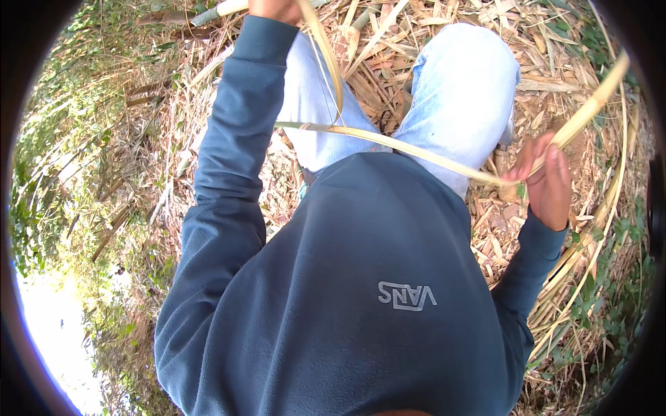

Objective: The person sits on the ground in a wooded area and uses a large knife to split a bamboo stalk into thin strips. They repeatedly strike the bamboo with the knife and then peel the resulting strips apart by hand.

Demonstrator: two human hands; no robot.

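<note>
In my right hand [548, 184] the fingers and thumb close round a long, pale yellow bamboo strip [590, 104]. Its wider end slants up past the fingers to the far right. From the same hand a thinner length of bamboo [430, 156] runs left across my lap, ending near my left forearm. My left hand [275, 10] is cut off by the top edge, so its fingers are hidden. Beside it a curved bamboo strip [326, 45] hangs down in a bend over my left knee, with a thin fibre alongside.
My knees in light blue jeans [465, 90] are bent before me. Bamboo shavings [527, 41] cover the ground. Long split strips [569, 267] lie along the right beside green leaves. A pale pole [225, 10] lies at the upper left, near dry brush and plants [83, 152].
</note>
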